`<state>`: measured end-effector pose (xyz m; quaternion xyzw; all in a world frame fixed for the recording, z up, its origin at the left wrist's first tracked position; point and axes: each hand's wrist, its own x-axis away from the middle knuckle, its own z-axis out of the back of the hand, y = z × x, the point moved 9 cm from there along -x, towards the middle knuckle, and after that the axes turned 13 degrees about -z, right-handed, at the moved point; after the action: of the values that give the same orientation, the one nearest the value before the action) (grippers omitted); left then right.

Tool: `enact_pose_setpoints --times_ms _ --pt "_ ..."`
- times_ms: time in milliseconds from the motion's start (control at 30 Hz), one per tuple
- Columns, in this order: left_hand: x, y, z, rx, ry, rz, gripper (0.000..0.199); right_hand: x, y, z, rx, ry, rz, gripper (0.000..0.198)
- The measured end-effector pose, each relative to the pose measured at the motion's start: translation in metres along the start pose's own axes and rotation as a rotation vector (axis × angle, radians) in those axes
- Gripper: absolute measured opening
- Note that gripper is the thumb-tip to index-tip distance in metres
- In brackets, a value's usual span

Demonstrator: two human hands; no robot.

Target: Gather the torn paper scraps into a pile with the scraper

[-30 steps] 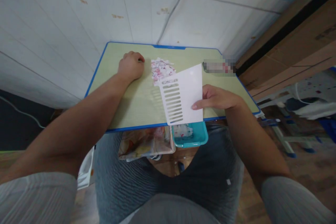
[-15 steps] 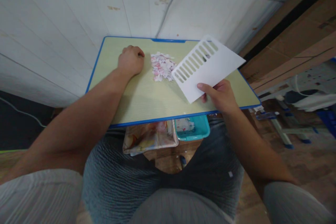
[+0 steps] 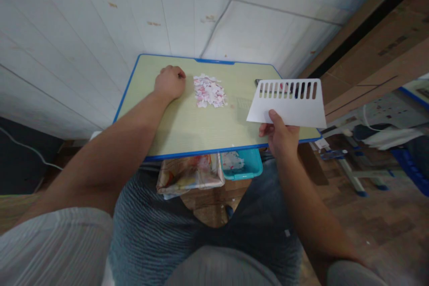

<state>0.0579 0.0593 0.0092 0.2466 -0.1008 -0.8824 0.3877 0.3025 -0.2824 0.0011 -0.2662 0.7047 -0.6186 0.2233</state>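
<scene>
My right hand (image 3: 281, 136) grips a white card with a row of slots (image 3: 284, 112) by its lower edge, thumb on top. The card is tilted above the right side of the small table (image 3: 197, 132). On the tabletop, my left hand (image 3: 170, 83) is closed and resting, with a small dark spot at its fingertips that I cannot make out. Between the hands lies a flat heap of small torn paper pieces (image 3: 209, 92), white with pink marks. Neither hand touches this heap.
Under the table's front edge are a teal plastic basin (image 3: 250, 175) with paper bits inside and a patterned box (image 3: 192, 183). A dark thin object (image 3: 257, 82) shows partly behind the card. A wall with a cable (image 3: 223, 13) borders the back; cardboard (image 3: 378, 58) stands at right.
My right hand has moved the slotted card rightward, away from the paper heap, and turned it so the slots line up along the top. My left hand stays closed on the table.
</scene>
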Motion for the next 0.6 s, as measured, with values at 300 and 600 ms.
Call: enact_pose_setpoints --times_ms 300,600 --pt "0.006 0.004 0.000 -0.072 -0.001 -0.056 0.035 -0.039 -0.019 -0.045 0.343 -0.184 0.027 0.022" --pt "-0.017 -0.007 0.008 -0.055 0.012 -0.050 0.039 -0.074 -0.031 -0.057 0.537 -0.316 0.064 0.029"
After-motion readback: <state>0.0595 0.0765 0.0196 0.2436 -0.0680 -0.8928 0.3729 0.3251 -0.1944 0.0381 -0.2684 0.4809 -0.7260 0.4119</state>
